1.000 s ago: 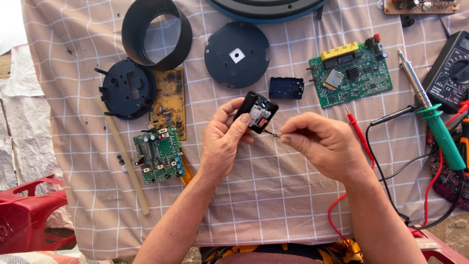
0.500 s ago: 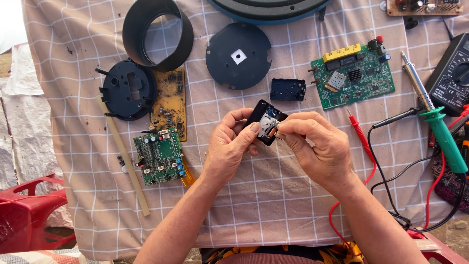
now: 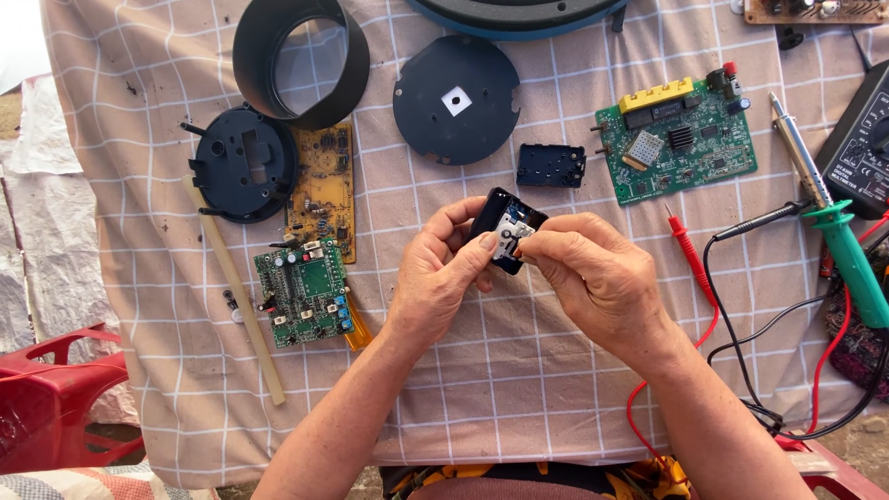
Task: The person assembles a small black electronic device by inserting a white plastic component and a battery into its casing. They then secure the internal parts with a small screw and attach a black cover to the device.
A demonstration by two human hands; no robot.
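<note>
My left hand holds a small black plastic housing with a pale metal part inside, gripped by thumb and fingers above the checked tablecloth. My right hand pinches the same housing from the right, its fingertips on the inner part. Both hands meet at the middle of the table. A matching small black cover lies just beyond them.
A green circuit board lies at the right, a smaller green board and a yellow board at the left. Black round discs, a black ring, a wooden stick, a green-handled soldering iron, red and black probes and a multimeter surround them.
My right hand has closed in on the black housing, from a small gap to pinching it directly. The housing has tilted slightly in my left hand.
</note>
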